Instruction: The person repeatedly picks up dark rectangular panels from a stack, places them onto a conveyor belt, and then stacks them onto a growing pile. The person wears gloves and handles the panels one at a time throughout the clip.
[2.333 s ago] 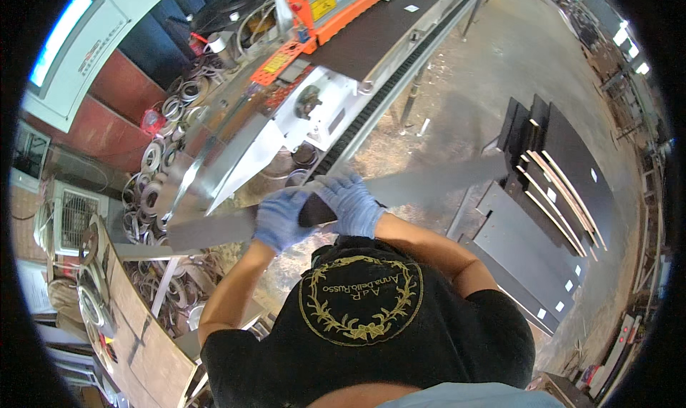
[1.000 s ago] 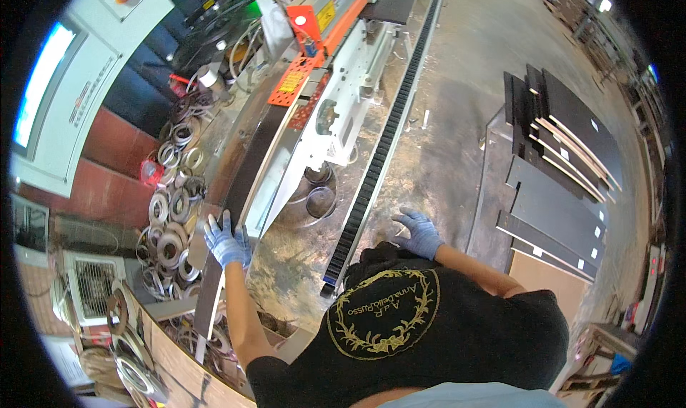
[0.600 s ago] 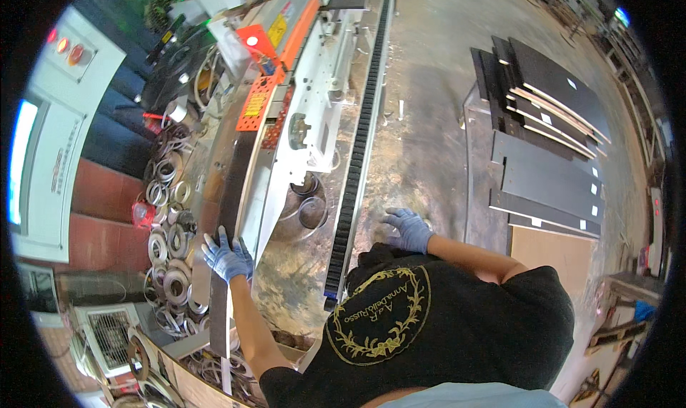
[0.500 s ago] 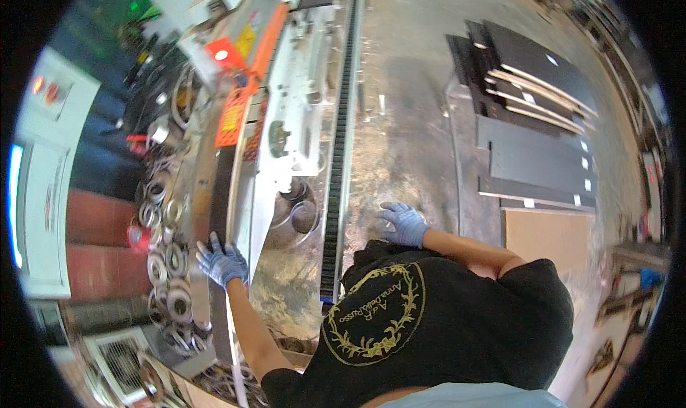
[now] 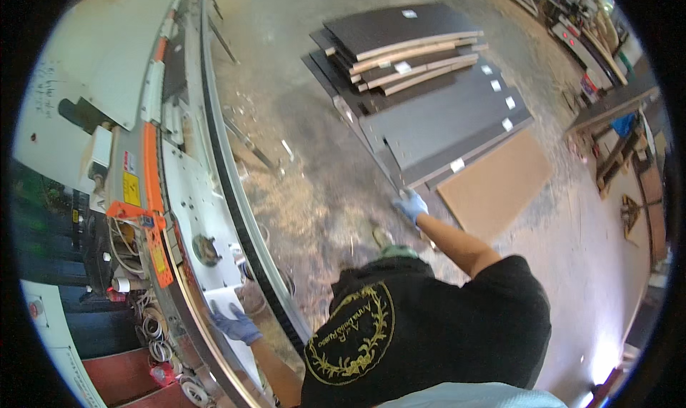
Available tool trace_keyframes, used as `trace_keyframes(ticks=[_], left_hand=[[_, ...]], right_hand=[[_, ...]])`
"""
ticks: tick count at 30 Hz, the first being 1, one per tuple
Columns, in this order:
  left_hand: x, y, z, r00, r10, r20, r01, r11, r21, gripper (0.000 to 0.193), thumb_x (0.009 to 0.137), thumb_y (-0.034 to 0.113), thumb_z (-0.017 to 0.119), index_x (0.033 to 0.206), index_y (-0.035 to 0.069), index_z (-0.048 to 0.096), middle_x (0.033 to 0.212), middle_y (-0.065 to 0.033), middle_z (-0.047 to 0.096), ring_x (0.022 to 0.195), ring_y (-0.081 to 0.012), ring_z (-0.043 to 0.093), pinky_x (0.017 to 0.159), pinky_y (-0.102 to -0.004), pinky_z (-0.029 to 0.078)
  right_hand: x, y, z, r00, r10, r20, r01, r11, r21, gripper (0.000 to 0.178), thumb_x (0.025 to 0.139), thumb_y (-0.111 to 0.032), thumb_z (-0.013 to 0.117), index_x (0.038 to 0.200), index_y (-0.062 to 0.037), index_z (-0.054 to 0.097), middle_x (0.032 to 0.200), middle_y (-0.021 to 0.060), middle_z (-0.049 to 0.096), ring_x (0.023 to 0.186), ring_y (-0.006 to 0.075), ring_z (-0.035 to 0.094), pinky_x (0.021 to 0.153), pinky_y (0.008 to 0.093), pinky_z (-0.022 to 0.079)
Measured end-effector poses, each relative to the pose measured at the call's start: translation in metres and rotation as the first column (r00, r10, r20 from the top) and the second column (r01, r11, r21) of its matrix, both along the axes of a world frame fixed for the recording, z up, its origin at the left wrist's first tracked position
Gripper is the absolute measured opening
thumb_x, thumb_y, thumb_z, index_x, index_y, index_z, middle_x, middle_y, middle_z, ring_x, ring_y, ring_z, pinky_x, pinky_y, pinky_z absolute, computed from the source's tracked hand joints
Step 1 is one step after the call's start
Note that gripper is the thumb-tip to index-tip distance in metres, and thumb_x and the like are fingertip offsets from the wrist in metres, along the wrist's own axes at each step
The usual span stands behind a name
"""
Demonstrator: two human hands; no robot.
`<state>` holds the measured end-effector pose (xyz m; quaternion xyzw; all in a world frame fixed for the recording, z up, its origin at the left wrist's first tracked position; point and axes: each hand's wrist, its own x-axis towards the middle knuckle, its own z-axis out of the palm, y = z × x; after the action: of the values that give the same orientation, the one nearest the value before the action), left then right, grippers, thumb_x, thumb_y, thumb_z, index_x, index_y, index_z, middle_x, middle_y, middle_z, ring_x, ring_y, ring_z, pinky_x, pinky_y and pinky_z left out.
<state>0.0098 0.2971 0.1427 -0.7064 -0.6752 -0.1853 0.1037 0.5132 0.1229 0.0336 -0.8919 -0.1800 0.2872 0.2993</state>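
Observation:
My left hand [image 5: 236, 327], in a blue-grey glove, is spread over the white bed of a long machine [image 5: 187, 201], and holds nothing I can see. Beside it runs a dark strip with a pale edge [image 5: 194, 321]. My right arm reaches out over the floor. Its gloved right hand [image 5: 410, 205] is by the near corner of some dark grey panels [image 5: 450, 133], its fingers partly extended. Whether it touches them I cannot tell. A brown board [image 5: 493, 186] lies next to these panels, to the right of the hand.
Beyond the grey panels lies a stack of dark boards [image 5: 400, 33] with pale edges. A black track [image 5: 246, 254] runs along the machine, with an orange guard [image 5: 152, 165] farther left. Tape rolls [image 5: 153, 329] stand at the lower left. Wooden racks [image 5: 614, 158] line the right.
The view has swung to the right. My right hand has moved from over the bare floor to the panels' corner. My left hand has shifted off the dark strip onto the white bed.

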Motion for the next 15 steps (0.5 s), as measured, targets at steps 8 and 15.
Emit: trace_keyframes(ticks=[8,15], left_hand=[[0.191,-0.044,-0.029,0.418,-0.148,0.896,0.396,0.918,-0.033,0.04,0.071,0.008,0.06,0.111,0.004,0.053,0.121,-0.0172,0.046,0.114,-0.0324,0.042,0.096,-0.04,0.033],[0.237,-0.065,-0.029,0.701,-0.286,0.653,0.474,0.871,-0.128,0.039,0.073,0.01,0.059,0.11,0.004,0.053,0.119,-0.0167,0.048,0.111,-0.031,0.044,0.097,-0.0381,0.031]], right_hand=[[0.091,0.017,-0.028,0.347,0.792,0.503,-0.6,0.6,-0.53,0.057,0.071,-0.033,0.059,0.123,-0.0193,0.042,0.126,0.0068,0.039,0.122,0.0273,0.031,0.101,0.0461,0.02],[0.104,0.053,0.01,0.076,0.975,0.207,-0.64,0.207,-0.74,0.06,0.068,-0.033,0.062,0.123,-0.0195,0.044,0.119,0.0082,0.049,0.116,0.0287,0.039,0.102,0.0474,0.019]])
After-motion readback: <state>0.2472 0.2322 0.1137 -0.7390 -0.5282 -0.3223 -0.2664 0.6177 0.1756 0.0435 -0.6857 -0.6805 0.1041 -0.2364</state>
